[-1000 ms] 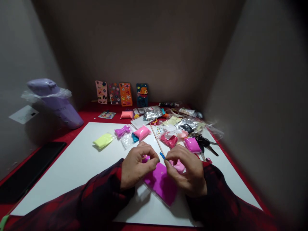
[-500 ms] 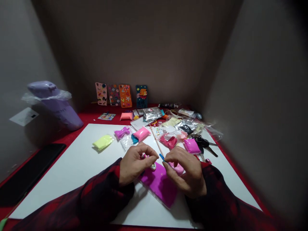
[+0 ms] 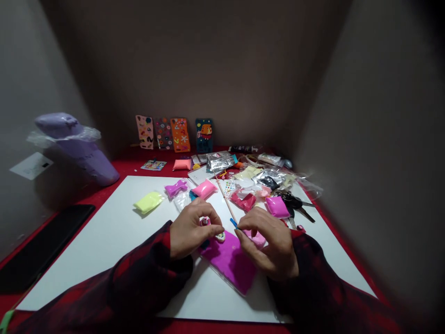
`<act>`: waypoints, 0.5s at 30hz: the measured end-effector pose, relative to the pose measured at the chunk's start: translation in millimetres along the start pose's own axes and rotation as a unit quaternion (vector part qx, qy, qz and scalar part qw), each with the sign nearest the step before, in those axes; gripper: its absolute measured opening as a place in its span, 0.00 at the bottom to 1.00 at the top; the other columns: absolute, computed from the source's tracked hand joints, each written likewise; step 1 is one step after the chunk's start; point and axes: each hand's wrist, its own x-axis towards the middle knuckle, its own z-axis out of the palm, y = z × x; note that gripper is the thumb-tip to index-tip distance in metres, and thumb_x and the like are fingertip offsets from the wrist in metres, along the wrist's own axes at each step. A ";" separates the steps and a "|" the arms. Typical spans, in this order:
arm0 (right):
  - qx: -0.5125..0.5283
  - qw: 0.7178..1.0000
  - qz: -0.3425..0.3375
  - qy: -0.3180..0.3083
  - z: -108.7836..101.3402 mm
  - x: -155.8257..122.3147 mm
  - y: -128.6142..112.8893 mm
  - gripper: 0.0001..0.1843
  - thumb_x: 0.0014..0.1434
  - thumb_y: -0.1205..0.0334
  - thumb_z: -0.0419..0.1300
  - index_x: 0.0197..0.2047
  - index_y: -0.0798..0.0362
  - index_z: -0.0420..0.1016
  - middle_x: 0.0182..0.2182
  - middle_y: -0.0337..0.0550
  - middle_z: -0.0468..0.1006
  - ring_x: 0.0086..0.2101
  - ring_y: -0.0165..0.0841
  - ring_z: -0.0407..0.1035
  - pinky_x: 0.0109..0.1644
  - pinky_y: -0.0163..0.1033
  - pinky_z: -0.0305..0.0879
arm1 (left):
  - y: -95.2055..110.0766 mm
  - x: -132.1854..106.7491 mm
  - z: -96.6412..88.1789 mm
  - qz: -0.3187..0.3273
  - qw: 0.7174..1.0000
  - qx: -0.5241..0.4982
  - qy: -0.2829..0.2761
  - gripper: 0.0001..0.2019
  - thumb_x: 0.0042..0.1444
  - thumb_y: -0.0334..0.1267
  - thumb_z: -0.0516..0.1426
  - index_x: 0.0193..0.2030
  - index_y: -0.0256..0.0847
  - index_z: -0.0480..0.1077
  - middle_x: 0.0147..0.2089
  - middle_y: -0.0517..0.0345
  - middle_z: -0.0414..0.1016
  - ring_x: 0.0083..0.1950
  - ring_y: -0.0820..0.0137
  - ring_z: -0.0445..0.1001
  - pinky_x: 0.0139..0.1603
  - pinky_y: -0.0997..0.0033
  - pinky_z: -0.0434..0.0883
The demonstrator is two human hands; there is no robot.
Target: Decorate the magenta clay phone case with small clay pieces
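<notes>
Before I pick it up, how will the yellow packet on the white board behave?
The yellow packet looks soft and puffy, so it probably squashes when squeezed. Its wrapper seems to be plastic, so it may be slippery. Lying flat, it should not roll.

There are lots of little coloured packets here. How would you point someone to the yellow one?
Start at the big white board on the red table. Toward its far left lies the yellow packet, just left of a purple packet. It is the only neon yellow-green one there.
</notes>
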 end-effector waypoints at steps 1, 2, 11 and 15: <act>0.000 1.000 -0.001 -0.001 -0.1 0.0 0.0 0.06 0.54 0.73 0.56 0.34 0.54 0.69 0.25 0.42 0.70 0.27 0.32 0.62 0.30 0.40 0.59 | -0.5 0.2 0.3 0.004 1.000 0.012 -0.001 0.06 0.50 0.32 0.60 0.24 0.37 0.73 0.28 0.56 0.73 0.39 0.66 0.65 0.42 0.66 0.62; 0.000 1.000 -0.002 -0.001 -0.2 0.0 0.0 0.06 0.54 0.73 0.56 0.34 0.54 0.69 0.25 0.42 0.70 0.27 0.32 0.62 0.30 0.40 0.59 | -1.1 0.3 0.7 0.011 1.000 0.024 -0.005 0.06 0.50 0.32 0.59 0.24 0.37 0.73 0.29 0.56 0.73 0.39 0.66 0.65 0.42 0.66 0.61; -0.007 1.000 0.008 0.003 0.1 0.3 -1.1 0.05 0.55 0.72 0.56 0.33 0.54 0.70 0.25 0.42 0.71 0.27 0.32 0.63 0.30 0.39 0.60 | -6.0 1.4 -0.9 0.038 0.997 0.072 -0.002 0.07 0.52 0.34 0.59 0.24 0.38 0.72 0.29 0.57 0.73 0.39 0.66 0.63 0.43 0.65 0.60; -0.005 1.000 0.003 0.006 0.1 0.5 -1.2 0.06 0.54 0.73 0.56 0.33 0.53 0.70 0.25 0.42 0.71 0.27 0.32 0.63 0.30 0.40 0.60 | -10.3 2.7 -1.4 0.056 0.994 0.089 -0.012 0.08 0.55 0.33 0.56 0.27 0.38 0.73 0.31 0.55 0.74 0.39 0.66 0.63 0.43 0.64 0.60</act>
